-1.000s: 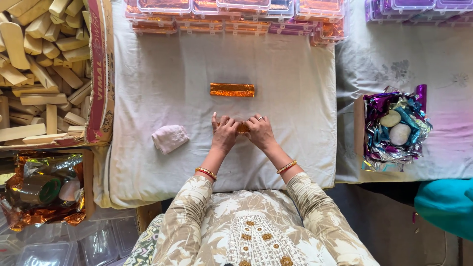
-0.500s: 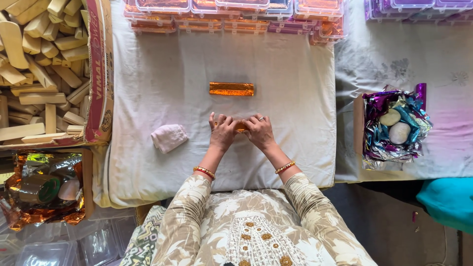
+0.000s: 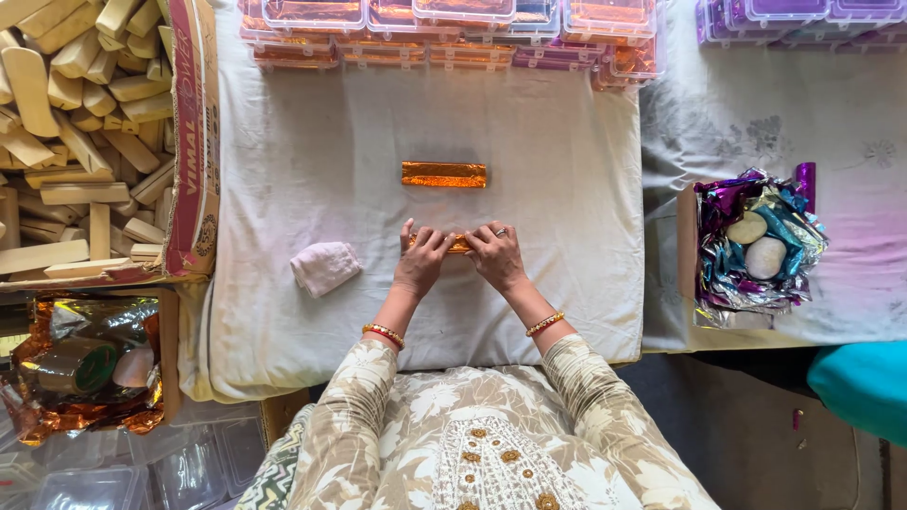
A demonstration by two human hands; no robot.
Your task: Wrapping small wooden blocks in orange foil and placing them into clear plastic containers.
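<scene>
Both hands press down on a bar wrapped in orange foil (image 3: 458,244) that lies on the white padded cloth (image 3: 567,189). My left hand (image 3: 420,262) covers its left end and my right hand (image 3: 496,255) its right end, so only a strip of foil shows between the fingers. A second foil-wrapped bar (image 3: 443,174) lies free on the cloth, a short way beyond the hands. A small folded pink cloth (image 3: 324,266) rests to the left of my left hand.
A cardboard box of pale wooden blocks (image 3: 85,123) stands at the left. Stacked clear plastic cases (image 3: 444,24) line the far edge. A box with purple foil and round stones (image 3: 756,250) sits right; orange foil with a tape roll (image 3: 80,364) lower left.
The hands have stayed on the foil-wrapped bar, with only small finger shifts. The other bar and the cloth have not moved.
</scene>
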